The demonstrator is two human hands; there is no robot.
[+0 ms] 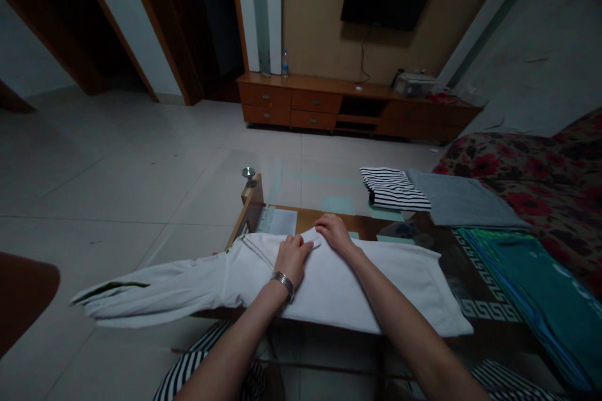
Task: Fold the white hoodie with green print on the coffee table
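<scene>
The glass counter (470, 276) fills the near right of the scene. A flowered sofa (531, 169) stands beyond its right end, and pale floor tiles (117, 156) run off to the left. Along the far wall stands a low wooden cabinet (329, 103).

A white top (367, 288) lies across the near edge of the counter, its body spread flat from the middle to the right. Its long sleeve (141, 294) sticks out past the left end of the counter, over the floor. On the right of the counter lies a green cloth (531, 282). On the far side sit a folded grey cloth (463, 200) and a folded striped shirt (394, 189), side by side and touching.

Both hands rest on the far edge of the top, close together near its collar. The left hand (291, 257), with a metal band at the wrist, lies flat, its fingers stretched out side by side and pressing the cloth. The right hand (335, 230) lies palm down just beyond it. Its fingers bend over the edge, and I cannot tell whether they pinch the cloth or only press it.

This looks like an early step of folding: smoothing and pinning the top. The next move would call for bringing the hanging sleeve in over the body while one hand keeps the cloth from sliding off the near edge.
</scene>
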